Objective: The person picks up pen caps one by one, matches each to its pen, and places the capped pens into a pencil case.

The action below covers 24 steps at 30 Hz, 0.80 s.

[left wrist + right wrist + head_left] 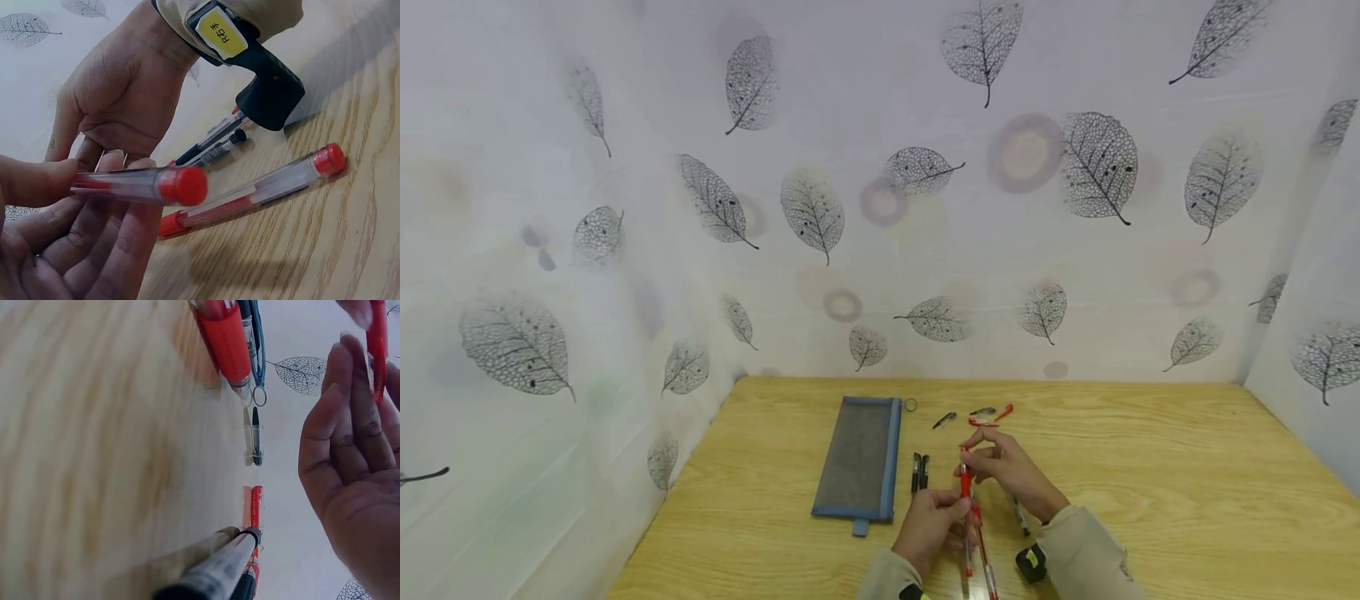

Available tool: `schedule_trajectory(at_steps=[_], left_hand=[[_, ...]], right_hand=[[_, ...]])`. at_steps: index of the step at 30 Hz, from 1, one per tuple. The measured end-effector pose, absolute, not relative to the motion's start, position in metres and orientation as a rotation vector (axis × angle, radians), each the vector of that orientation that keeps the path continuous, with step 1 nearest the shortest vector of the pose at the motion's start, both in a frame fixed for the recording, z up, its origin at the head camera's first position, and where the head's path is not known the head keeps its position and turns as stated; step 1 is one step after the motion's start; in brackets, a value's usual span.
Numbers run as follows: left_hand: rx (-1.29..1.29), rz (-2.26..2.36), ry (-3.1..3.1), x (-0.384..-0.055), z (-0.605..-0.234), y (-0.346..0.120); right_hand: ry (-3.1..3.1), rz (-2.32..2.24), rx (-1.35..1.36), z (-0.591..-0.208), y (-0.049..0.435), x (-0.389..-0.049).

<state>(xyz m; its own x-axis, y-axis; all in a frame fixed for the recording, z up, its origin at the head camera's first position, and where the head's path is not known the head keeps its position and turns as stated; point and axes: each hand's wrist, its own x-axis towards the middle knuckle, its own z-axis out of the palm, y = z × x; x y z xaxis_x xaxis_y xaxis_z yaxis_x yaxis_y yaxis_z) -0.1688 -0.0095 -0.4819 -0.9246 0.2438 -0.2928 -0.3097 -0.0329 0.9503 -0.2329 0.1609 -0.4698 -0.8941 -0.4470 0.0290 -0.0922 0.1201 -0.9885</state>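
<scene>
My left hand [928, 529] pinches the clear barrel of a red gel pen [134, 187] between thumb and fingers. The pen is held lengthwise above the table, its red end plug towards me. At its far end, the thumb and fingers of my right hand [1011, 471] hold the red cap [378, 353]. A second red pen [262, 194] lies on the table just beneath the hands. Beside my right wrist lies a pen with a dark end [1021, 517], partly hidden by that hand in the head view.
A blue-edged mesh zip pouch [856, 458] lies to the left, with a ring at its top corner. Two black pens [920, 472] lie beside it. Farther back are a small dark piece [944, 420] and several red and dark pieces [983, 422]. Leaf-patterned sheeting [880, 250] surrounds the wooden table.
</scene>
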Motion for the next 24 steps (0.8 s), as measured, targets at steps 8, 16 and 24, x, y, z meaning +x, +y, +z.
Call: schedule_trajectory(at_steps=[8,16,24], left_hand=[[-0.081,2.008,1.954,-0.17,-0.485,-0.014],[-0.16,1.973,1.957,-0.172,-0.48,-0.021],[-0.239,1.927,1.954,-0.176,-0.477,-0.025]], right_hand=[[2.252,-1.813,-0.459,-0.47,0.156,-0.239],[2.294,-1.716,-0.45,-0.467,0.152,-0.243],[2.256,-1.655,-0.416,-0.468,0.15,-0.255]])
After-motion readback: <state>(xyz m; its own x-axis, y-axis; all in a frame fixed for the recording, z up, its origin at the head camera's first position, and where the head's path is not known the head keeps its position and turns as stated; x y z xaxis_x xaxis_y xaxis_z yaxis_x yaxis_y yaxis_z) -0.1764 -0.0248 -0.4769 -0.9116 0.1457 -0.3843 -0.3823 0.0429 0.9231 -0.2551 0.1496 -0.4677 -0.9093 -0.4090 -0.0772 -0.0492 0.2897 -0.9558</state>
